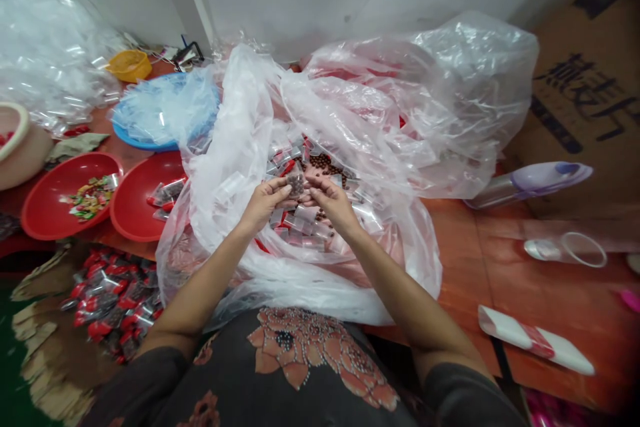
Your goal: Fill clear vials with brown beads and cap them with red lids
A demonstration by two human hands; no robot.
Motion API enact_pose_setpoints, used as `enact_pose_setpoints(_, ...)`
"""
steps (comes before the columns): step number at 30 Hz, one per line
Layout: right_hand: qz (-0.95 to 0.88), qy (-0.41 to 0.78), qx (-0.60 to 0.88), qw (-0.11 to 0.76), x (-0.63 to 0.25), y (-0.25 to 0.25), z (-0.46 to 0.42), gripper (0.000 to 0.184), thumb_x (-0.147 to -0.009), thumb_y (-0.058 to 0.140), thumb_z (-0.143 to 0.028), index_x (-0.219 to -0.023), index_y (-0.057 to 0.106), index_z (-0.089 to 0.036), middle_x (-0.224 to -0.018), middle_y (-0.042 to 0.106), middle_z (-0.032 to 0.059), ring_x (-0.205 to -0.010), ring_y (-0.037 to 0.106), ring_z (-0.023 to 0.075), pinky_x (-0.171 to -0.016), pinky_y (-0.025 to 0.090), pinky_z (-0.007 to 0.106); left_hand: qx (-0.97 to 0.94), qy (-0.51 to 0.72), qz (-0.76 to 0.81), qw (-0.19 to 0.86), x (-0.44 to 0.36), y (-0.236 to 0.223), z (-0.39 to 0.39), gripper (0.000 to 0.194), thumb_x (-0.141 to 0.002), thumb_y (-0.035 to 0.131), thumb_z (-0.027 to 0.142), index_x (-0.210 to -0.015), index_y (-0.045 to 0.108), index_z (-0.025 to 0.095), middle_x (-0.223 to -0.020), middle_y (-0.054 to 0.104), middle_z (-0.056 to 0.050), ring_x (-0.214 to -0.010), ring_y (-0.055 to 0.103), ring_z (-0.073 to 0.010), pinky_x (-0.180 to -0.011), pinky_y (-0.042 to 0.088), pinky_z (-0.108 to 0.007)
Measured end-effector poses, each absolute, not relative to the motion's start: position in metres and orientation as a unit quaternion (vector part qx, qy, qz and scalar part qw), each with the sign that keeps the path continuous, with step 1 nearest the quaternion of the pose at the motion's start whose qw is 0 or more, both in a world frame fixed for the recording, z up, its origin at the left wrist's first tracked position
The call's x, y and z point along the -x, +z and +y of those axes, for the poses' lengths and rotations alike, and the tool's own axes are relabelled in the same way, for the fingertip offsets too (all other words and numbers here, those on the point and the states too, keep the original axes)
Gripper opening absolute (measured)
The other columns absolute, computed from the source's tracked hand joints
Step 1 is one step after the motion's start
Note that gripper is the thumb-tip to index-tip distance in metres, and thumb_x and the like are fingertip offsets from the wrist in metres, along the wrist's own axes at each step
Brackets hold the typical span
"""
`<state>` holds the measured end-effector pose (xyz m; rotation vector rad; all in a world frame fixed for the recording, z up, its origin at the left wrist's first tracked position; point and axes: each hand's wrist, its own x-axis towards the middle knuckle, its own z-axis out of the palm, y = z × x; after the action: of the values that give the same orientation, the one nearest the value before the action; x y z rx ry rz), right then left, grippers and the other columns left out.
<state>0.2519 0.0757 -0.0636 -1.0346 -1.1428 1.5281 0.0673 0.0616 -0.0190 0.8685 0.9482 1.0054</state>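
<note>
Between my two hands, over the open plastic bag, is a small clear container (296, 180) filled with round brown balls. My left hand (266, 203) grips its left side with closed fingers. From the other side, the bent fingers of my right hand (334, 201) close on it; its fingertips are partly hidden. Loose brown balls (324, 163) lie in the bag behind the hands. Several clear containers (303, 221), some with red parts, are spread around and below them. The large translucent bag (225, 280) surrounds this heap with its crumpled edges folded outward.
To the left stand red dishes (37, 213), a blue basin (145, 143), and a yellow basket (137, 70). Filled red-topped containers (113, 300) fill a carton lower left. On the right are a cardboard box (565, 153), a clear cup (583, 250) and a white packet (565, 350).
</note>
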Motion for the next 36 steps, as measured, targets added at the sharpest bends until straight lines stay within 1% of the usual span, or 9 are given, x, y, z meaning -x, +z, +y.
enact_pose_setpoints(3,-0.529,0.526,0.496,0.444,-0.271,-0.076,0.091,0.035,-0.084,0.056,-0.028,-0.117,0.067,-0.021,-0.113,0.07,0.0061,-0.082,0.068,0.0145,-0.077,0.06,0.036,-0.373,0.443,0.428,0.693,-0.062,-0.018,0.055,0.05,-0.071,0.084,0.038,-0.113,0.069,0.014,-0.107,0.075,-0.01,-0.094,0.073,-0.0226,-0.079,0.06,-0.031)
enact_pose_setpoints(7,-0.635,0.355,0.588,0.353,-0.284,-0.086,0.12,0.031,-0.086,0.05,-0.018,-0.108,0.071,-0.018,-0.116,0.071,0.0099,-0.101,0.066,0.0207,-0.093,0.053,0.042,-0.365,0.458,0.444,0.678,-0.06,-0.022,0.04,0.046,-0.07,0.084,0.034,-0.107,0.066,0.014,-0.104,0.074,-0.008,-0.09,0.072,-0.0197,-0.08,0.06,-0.032)
enact_pose_setpoints(12,-0.778,0.222,0.545,0.218,-0.251,-0.078,0.156,0.03,-0.094,0.047,-0.02,-0.111,0.072,-0.017,-0.114,0.072,0.0114,-0.109,0.063,0.0225,-0.098,0.046,0.036,-0.367,0.453,0.441,0.682,-0.067,-0.028,0.026,0.044,-0.071,0.084,0.037,-0.102,0.061,0.016,-0.1,0.072,-0.006,-0.088,0.069,-0.0184,-0.075,0.06,-0.031)
enact_pose_setpoints(17,-0.842,0.125,0.514,0.104,-0.205,-0.068,0.174,0.036,-0.096,0.047,-0.02,-0.129,0.061,-0.015,-0.122,0.067,0.0156,-0.111,0.061,0.026,-0.094,0.046,0.035,-0.382,0.43,0.439,0.69,-0.072,-0.032,0.023,0.047,-0.074,0.082,0.04,-0.11,0.063,0.017,-0.104,0.073,-0.008,-0.095,0.068,-0.0194,-0.078,0.058,-0.029)
enact_pose_setpoints(20,-0.857,0.107,0.498,0.077,-0.203,-0.07,0.172,0.03,-0.095,0.047,-0.018,-0.121,0.063,-0.012,-0.118,0.067,0.0176,-0.11,0.059,0.0271,-0.095,0.044,0.036,-0.392,0.43,0.435,0.687,-0.069,-0.034,0.022,0.05,-0.076,0.08,0.041,-0.118,0.064,0.017,-0.106,0.072,-0.009,-0.096,0.068,-0.0194,-0.08,0.056,-0.028)
enact_pose_setpoints(24,-0.846,0.139,0.502,0.113,-0.23,-0.078,0.158,0.022,-0.091,0.054,-0.02,-0.107,0.067,-0.012,-0.113,0.069,0.0167,-0.109,0.058,0.0274,-0.096,0.044,0.038,-0.408,0.429,0.438,0.676,-0.066,-0.035,0.021,0.044,-0.079,0.076,0.041,-0.115,0.067,0.018,-0.11,0.072,-0.009,-0.096,0.069,-0.0198,-0.081,0.057,-0.03)
enact_pose_setpoints(28,-0.711,0.315,0.556,0.291,-0.261,-0.075,0.126,0.031,-0.089,0.058,-0.032,-0.116,0.065,-0.018,-0.101,0.073,0.0071,-0.093,0.065,0.022,-0.084,0.051,0.036,-0.433,0.425,0.436,0.665,-0.068,-0.035,0.02,0.039,-0.081,0.073,0.038,-0.113,0.069,0.016,-0.113,0.071,-0.01,-0.096,0.067,-0.019,-0.081,0.057,-0.03)
enact_pose_setpoints(31,-0.622,0.452,0.511,0.384,-0.275,-0.055,0.09,0.036,-0.091,0.056,-0.041,-0.12,0.065,-0.022,-0.104,0.074,0.005,-0.088,0.069,0.0199,-0.075,0.054,0.034,-0.448,0.418,0.427,0.665,-0.073,-0.033,0.018,0.04,-0.082,0.072,0.037,-0.116,0.069,0.016,-0.115,0.071,-0.01,-0.099,0.066,-0.0191,-0.083,0.057,-0.031)
enact_pose_setpoints(36,-0.691,0.396,0.473,0.378,-0.28,-0.015,0.032,0.026,-0.094,0.058,-0.04,-0.111,0.073,-0.029,-0.106,0.076,0.0024,-0.095,0.069,0.0201,-0.087,0.054,0.039,-0.5,0.404,0.417,0.642,-0.085,-0.032,0.014,0.038,-0.081,0.072,0.035,-0.112,0.072,0.014,-0.103,0.073,-0.008,-0.088,0.066,-0.0167,-0.079,0.054,-0.029)
